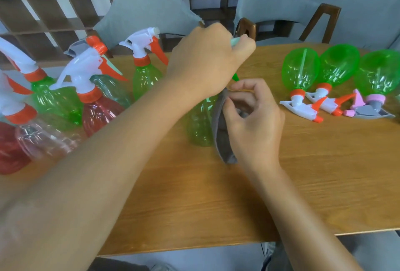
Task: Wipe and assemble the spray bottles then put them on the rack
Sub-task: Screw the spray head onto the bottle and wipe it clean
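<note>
Both hands curled: left hand (207, 60) likely atop bottle (200, 123).

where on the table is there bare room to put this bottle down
Free: the near table strip in front of both hands, and the gap between the right hand and the lying bottles. Crowded: the left side, packed with standing bottles.

The bottle (200, 123) under the hands is showing translucent green, and the cloth (223, 132) against it is plain grey. On the light wood-grain table (303, 173), three green bottles (337, 69) are lying at the right, two with white-and-orange spray heads (303, 108), one with a pink-and-grey head (372, 108). At the left, upright bottles (65, 102) are glowing green, red and pale pink (their triggers white and orange).
</note>
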`<control>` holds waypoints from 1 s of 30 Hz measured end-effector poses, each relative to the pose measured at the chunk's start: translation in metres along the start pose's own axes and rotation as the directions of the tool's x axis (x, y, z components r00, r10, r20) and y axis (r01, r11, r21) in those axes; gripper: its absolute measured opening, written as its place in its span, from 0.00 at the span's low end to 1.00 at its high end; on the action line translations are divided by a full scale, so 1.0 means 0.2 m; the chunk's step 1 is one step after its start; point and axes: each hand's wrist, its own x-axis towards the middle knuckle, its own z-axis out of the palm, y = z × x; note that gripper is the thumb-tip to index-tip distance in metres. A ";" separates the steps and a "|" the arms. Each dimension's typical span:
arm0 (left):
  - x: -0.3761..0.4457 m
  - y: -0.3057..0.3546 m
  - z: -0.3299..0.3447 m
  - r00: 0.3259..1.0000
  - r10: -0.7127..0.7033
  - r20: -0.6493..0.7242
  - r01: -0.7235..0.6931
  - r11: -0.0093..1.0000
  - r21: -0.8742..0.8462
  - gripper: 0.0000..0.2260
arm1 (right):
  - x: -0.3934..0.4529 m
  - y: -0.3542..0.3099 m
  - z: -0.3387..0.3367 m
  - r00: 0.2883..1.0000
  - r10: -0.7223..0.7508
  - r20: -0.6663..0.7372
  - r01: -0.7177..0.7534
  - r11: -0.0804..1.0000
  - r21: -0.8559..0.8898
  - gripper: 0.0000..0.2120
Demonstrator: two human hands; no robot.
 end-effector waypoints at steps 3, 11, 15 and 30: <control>-0.01 0.01 -0.01 1.000 -0.017 0.003 0.017 1.000 -0.007 0.24 | -0.03 0.00 0.02 0.995 -0.095 -0.007 0.094 0.988 -0.120 0.12; -0.01 0.03 -0.01 1.000 -0.027 -0.010 0.027 0.999 -0.037 0.21 | -0.05 0.00 0.01 0.986 -0.169 0.003 0.167 0.974 -0.153 0.12; -0.01 0.04 -0.02 1.000 -0.002 0.013 0.003 0.998 -0.068 0.21 | -0.02 0.01 0.00 0.995 -0.085 0.052 0.090 0.992 -0.090 0.11; -0.03 0.08 -0.02 1.000 0.020 0.021 -0.019 0.997 -0.070 0.20 | -0.10 0.15 -0.09 0.933 0.157 0.323 -0.032 0.932 -0.360 0.26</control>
